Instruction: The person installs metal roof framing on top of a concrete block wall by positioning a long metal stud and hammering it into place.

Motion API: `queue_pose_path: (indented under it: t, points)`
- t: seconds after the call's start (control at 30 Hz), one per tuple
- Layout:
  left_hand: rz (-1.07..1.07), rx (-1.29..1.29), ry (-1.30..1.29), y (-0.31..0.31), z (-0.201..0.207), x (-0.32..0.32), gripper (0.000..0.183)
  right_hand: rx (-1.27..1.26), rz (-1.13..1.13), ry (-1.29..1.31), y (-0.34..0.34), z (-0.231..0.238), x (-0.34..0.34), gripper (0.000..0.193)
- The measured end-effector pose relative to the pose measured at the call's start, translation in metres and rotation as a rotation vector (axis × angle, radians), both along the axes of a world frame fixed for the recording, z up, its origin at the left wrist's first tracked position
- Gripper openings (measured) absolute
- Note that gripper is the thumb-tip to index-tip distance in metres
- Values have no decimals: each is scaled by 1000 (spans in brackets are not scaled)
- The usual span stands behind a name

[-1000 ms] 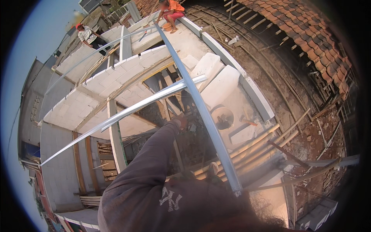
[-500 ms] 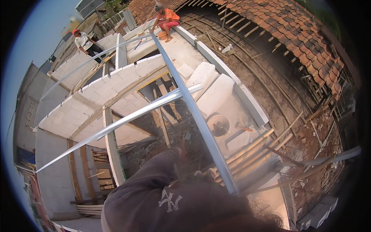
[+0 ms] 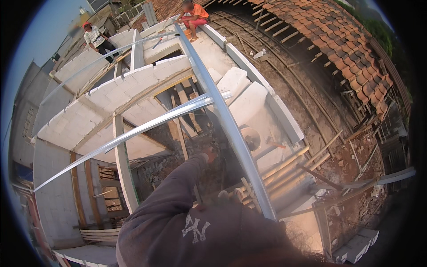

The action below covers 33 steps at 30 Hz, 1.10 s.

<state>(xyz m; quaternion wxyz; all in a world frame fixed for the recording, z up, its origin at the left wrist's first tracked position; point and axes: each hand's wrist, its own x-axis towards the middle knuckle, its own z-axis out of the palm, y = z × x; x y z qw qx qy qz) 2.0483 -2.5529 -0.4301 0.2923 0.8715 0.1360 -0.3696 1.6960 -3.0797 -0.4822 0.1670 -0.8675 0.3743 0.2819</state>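
Note:
I look down from high up on a building site. My left arm in a grey sleeve reaches forward, and my left hand (image 3: 207,155) is small and far out, just left of a long grey metal rail (image 3: 222,115) that runs away from me. Whether it holds anything is unclear. A second metal rail (image 3: 147,127) crosses the first and slopes down to the left. Pale finger-like shapes (image 3: 231,194) sit by the near end of the long rail; they may be my right hand, but I cannot tell.
White block walls (image 3: 89,115) with open rooms lie below. A person in orange (image 3: 195,13) crouches at the far end of the rail, and a person in a red cap (image 3: 95,38) stands far left. A clay-tile roof (image 3: 351,40) and bamboo poles (image 3: 284,164) lie right.
My left arm has stretched further forward beside the long rail. The view has shifted a little, so the walls and rails sit lower and nearer.

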Motion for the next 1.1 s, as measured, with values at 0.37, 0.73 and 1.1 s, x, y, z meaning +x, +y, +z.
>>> queue_pose_path:
  t: [0.37, 0.73, 1.1]
  points:
    - [-1156, 191, 335, 13, -83, -222, 47, -103, -125, -174, -49, 34, 22, 14]
    - [-989, 284, 185, 52, -87, -180, 41, -183, -30, -334, -90, 16, 26, 14]
    - [24, -212, 476, -30, -51, -80, 84, -224, -98, -284, -111, -8, 58, 19]
